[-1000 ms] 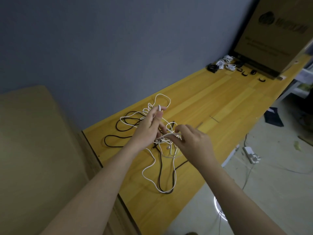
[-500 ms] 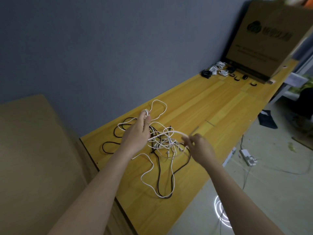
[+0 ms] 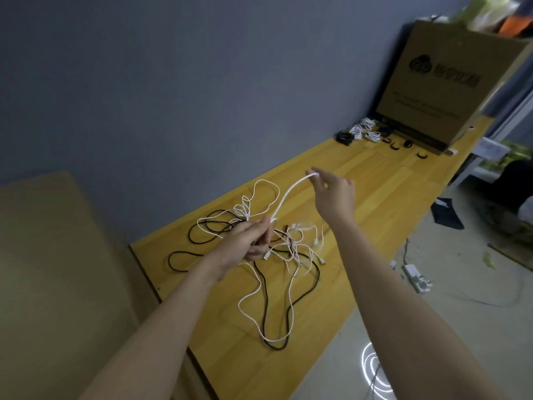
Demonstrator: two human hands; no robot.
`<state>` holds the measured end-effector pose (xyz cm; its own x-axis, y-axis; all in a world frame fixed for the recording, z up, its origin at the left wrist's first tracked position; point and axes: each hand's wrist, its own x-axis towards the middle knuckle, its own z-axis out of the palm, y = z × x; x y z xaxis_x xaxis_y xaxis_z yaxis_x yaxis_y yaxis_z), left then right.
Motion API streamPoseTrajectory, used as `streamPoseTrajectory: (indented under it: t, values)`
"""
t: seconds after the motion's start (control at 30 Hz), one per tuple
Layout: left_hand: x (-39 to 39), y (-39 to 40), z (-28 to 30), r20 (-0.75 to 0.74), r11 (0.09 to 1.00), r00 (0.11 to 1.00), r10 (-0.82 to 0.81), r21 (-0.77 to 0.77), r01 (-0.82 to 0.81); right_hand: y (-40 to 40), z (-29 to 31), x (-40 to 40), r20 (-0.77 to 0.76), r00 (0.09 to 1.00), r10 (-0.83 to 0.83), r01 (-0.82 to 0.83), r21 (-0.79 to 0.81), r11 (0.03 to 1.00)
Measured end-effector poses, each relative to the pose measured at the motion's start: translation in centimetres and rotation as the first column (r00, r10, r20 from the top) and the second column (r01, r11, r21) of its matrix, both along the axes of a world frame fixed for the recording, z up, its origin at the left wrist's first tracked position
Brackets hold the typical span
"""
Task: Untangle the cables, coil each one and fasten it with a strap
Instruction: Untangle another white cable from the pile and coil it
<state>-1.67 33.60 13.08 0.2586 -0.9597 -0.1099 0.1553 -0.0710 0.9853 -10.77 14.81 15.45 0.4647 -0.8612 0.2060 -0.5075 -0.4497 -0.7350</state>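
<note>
A tangle of white and black cables [image 3: 291, 249] lies on the yellow wooden table [image 3: 375, 197]. My left hand [image 3: 251, 238] grips a white cable [image 3: 284, 197] just above the tangle, with a plug end hanging below the fingers. My right hand [image 3: 331, 189] is raised higher and further back, pinching the same white cable near its end, so a stretch of it runs taut between both hands. Several black straps [image 3: 403, 145] lie at the far end of the table.
Coiled white cables [image 3: 364, 129] and a black coil [image 3: 344, 137] sit at the table's far end beside a large cardboard box [image 3: 450, 79]. The grey wall runs along the left. A power strip [image 3: 415, 277] lies on the floor to the right.
My right hand has pulled the white cable up and away from the tangle, stretching it out. My left hand has dropped a little and still holds the cable.
</note>
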Motion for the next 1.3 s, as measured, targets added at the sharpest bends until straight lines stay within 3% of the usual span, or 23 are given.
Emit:
streamPoseTrajectory:
  t: [0.07,0.17,0.2,0.3,0.47,0.63,0.77,0.87,0.97,1.07,1.17,1.23,1.3]
  values:
    - [0.2,0.2,0.2,-0.106,0.999,0.994,-0.001,-0.050,-0.004,-0.6,-1.8,0.6,-0.153,0.983,0.099,-0.093,0.044,0.995]
    - [0.7,0.2,0.4,-0.213,0.995,0.977,0.029,-0.087,-0.049,0.9,-5.3,0.4,-0.087,0.954,0.287,-0.236,0.371,0.898]
    - [0.8,0.2,0.4,-0.251,0.992,0.966,0.058,-0.097,-0.085,1.7,-6.8,0.1,-0.123,0.934,0.335,-0.264,0.395,0.880]
    - [1.1,-0.2,0.2,-0.319,0.968,0.924,0.212,-0.064,-0.245,4.4,-11.2,-1.4,-0.332,0.835,0.439,-0.372,0.246,0.895]
    - [2.2,-0.1,-0.4,-0.399,0.903,0.835,0.378,-0.042,-0.429,8.4,-14.2,-4.6,-0.212,0.845,0.490,-0.453,0.201,0.868]
    - [1.8,-0.6,-0.9,-0.124,0.898,0.897,0.425,-0.072,-0.435,11.1,-14.1,-5.8,-0.123,0.907,0.404,-0.410,-0.028,0.912]
    - [1.3,-0.5,-1.1,0.213,0.901,0.876,0.433,-0.090,-0.423,12.0,-12.8,-6.0,-0.282,0.862,0.422,-0.507,-0.468,0.724]
    - [0.6,-0.3,-1.4,0.502,0.942,0.799,0.331,-0.129,-0.309,12.1,-11.4,-5.9,-0.318,0.823,0.471,-0.564,-0.556,0.610]
    - [0.7,-0.1,-1.8,0.675,0.965,0.709,0.203,-0.016,-0.261,11.3,-9.4,-6.2,-0.233,0.835,0.498,-0.511,-0.663,0.547]
    - [0.7,0.1,-2.1,0.734,0.969,0.678,0.028,0.148,-0.200,9.4,-6.6,-6.1,-0.088,0.871,0.483,-0.385,-0.732,0.562]
    - [0.1,-0.1,-1.4,0.684,0.965,0.730,-0.008,0.197,-0.174,6.5,-4.9,-5.5,-0.074,0.916,0.394,-0.328,-0.705,0.629]
    - [0.1,-0.1,-0.6,0.618,0.959,0.786,0.008,0.218,-0.181,4.5,-5.2,-5.4,-0.093,0.939,0.332,-0.321,-0.589,0.742]
    - [0.4,0.1,-0.4,0.539,0.964,0.842,-0.020,0.234,-0.126,3.1,-6.8,-5.5,-0.125,0.947,0.297,-0.322,-0.372,0.871]
